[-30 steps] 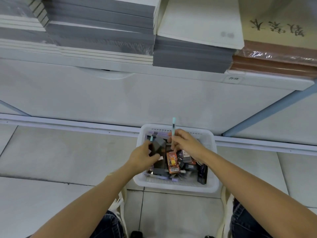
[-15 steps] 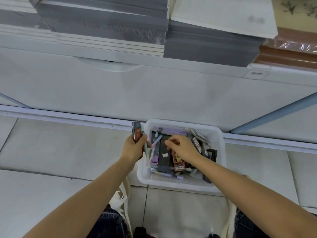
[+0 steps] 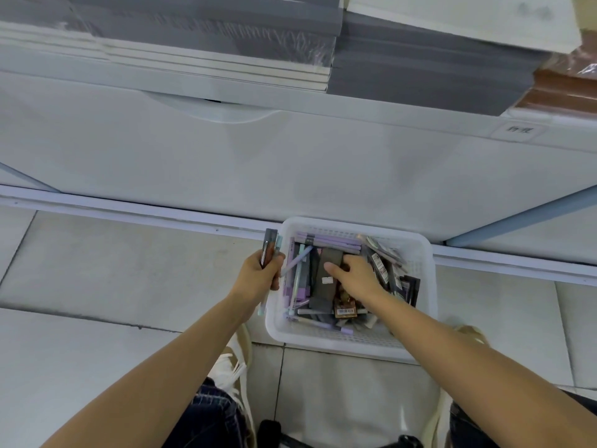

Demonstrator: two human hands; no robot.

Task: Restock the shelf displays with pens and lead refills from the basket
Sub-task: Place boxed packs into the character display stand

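Observation:
A white plastic basket stands on the tiled floor against the shelf base. It holds several purple and mint pens, dark refill packs and a long grey box. My left hand hovers just left of the basket and grips a bunch of items: a dark refill pack plus pens, one mint pen poking out below the fist. My right hand reaches into the basket's middle, thumb on the grey box, fingers curled down among the packs; what the fingers hold is hidden.
The white shelf base rises right behind the basket, topped by stacks of grey and white notebooks and brown-wrapped packs. My knees and a white shoe lie below the basket. A floor rail runs along the shelf foot.
My left hand moved out of the basket to its left edge with the refill pack and pens. My right hand went down from holding a mint pen up to digging among the basket's contents.

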